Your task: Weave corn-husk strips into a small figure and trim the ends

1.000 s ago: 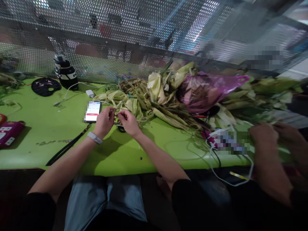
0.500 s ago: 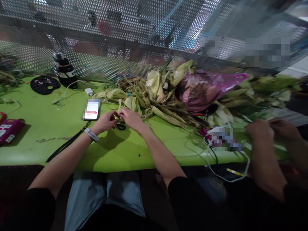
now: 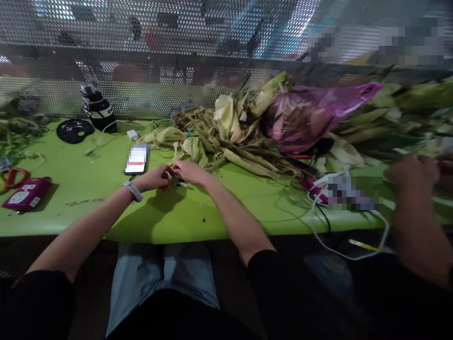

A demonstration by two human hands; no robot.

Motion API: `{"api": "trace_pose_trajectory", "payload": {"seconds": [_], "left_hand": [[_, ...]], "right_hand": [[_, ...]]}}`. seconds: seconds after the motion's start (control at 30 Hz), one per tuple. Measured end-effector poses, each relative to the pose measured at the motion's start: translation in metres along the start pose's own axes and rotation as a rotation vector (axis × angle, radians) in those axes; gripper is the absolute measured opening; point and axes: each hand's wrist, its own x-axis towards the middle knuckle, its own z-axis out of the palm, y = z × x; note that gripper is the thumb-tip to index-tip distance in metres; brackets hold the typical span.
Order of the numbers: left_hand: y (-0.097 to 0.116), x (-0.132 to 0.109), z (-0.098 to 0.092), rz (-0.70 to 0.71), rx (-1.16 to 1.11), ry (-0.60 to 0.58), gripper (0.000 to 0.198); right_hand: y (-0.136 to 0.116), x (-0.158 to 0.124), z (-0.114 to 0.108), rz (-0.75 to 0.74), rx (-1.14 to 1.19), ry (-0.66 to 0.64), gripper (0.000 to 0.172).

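Observation:
My left hand (image 3: 158,178), with a pale band on its wrist, has its fingers bent together above the green table (image 3: 226,222). Against it, fingertips nearly touching, is my right hand (image 3: 187,171), also closed in a pinch. Something small and pale shows between and below the fingers, too small to name. A dark object lies partly hidden under my right hand. Just behind the hands lie pale corn husks (image 3: 194,147). A phone (image 3: 136,159) with a lit screen lies left of them.
A black bottle (image 3: 98,109), a black palette-shaped item (image 3: 75,131) and a magenta box (image 3: 28,193) stand left. Right are a pink bag (image 3: 293,118), white cables (image 3: 318,236) and another person's hands (image 3: 412,174). A perforated metal screen (image 3: 148,71) rises behind.
The view has shifted, bringing orange-handled scissors into sight at left. My hands remain together; a pale strip now shows below my right fingers. The black strap by the phone is no longer visible.

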Motion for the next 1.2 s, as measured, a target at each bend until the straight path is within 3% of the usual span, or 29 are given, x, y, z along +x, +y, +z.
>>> {"api": "trace_pose_trajectory", "payload": {"seconds": [0.2,0.37,0.57,0.87,1.0,1.2], "left_hand": [[-0.015,-0.002,-0.002,0.094,-0.166,-0.05,0.015],[-0.014,-0.001,-0.006,-0.018,-0.115,-0.118,0.013],[-0.013,-0.001,-0.006,-0.03,-0.135,-0.159,0.021],[-0.026,0.008,-0.002,0.377,0.392,0.111,0.015],[-0.025,0.003,0.004,0.432,0.44,0.195,0.015],[-0.028,0.001,0.006,0.459,0.489,0.23,0.013]], "right_hand": [[-0.002,0.0,0.002,-0.054,0.01,-0.039,0.019],[0.001,0.001,0.004,-0.051,-0.009,-0.05,0.018],[-0.003,-0.003,0.001,-0.068,-0.019,-0.081,0.012],[0.003,-0.002,-0.004,-0.02,0.138,-0.048,0.009],[0.009,0.0,-0.002,-0.049,0.19,-0.03,0.012],[0.016,0.004,0.003,-0.039,0.277,-0.034,0.016]]}}
